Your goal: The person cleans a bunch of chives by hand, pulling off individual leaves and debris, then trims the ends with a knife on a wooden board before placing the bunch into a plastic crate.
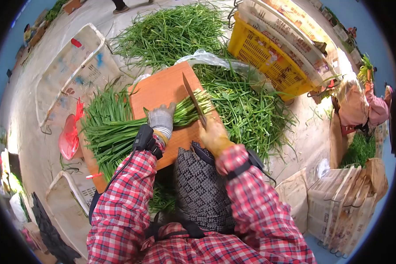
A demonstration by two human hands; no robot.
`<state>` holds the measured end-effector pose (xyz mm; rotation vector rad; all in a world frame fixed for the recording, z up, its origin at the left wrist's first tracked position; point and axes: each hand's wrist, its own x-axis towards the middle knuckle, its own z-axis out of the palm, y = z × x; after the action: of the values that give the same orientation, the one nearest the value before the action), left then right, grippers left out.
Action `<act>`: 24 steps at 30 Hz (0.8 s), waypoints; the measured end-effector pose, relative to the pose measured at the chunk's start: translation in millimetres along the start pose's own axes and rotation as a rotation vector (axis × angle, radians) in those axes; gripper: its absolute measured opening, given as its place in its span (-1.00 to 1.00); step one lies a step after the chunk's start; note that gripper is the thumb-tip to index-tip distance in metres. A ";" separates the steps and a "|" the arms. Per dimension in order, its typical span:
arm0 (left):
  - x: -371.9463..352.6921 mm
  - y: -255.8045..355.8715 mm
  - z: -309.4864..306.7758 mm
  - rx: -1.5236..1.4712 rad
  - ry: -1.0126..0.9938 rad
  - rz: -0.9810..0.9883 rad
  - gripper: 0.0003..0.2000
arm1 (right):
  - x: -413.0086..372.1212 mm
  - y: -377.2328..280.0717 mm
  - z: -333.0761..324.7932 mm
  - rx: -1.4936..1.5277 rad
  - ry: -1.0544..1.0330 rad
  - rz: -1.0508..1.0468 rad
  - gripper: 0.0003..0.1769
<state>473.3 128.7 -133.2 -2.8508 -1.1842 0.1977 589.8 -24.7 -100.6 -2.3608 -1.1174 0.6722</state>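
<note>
My left hand [162, 120], in a grey glove, presses down on a bundle of green chives [119, 125] that lies across a wooden cutting board [160, 90]. In a yellow glove, my right hand [213, 135] grips a knife [193, 99]. Its blade stands on the pale cut end of the bundle, just right of my left fingers. Both arms wear red plaid sleeves.
Loose chive heaps lie beyond the board [171, 33] and to its right [246, 110]. A yellow crate [268, 61] stands at the back right, white sacks [75, 70] at the left, a red bag [69, 136] nearby. Another person [361, 105] crouches at the right by paper bundles [343, 202].
</note>
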 end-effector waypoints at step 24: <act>1.7 12.5 11.5 -0.038 0.037 -0.169 -0.72 | -44.2 46.9 -11.1 0.283 0.092 -0.079 -0.54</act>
<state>481.8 121.0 -145.9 -2.7534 -1.4271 0.1155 599.2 -89.0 -108.3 -2.0766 -0.9984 0.6411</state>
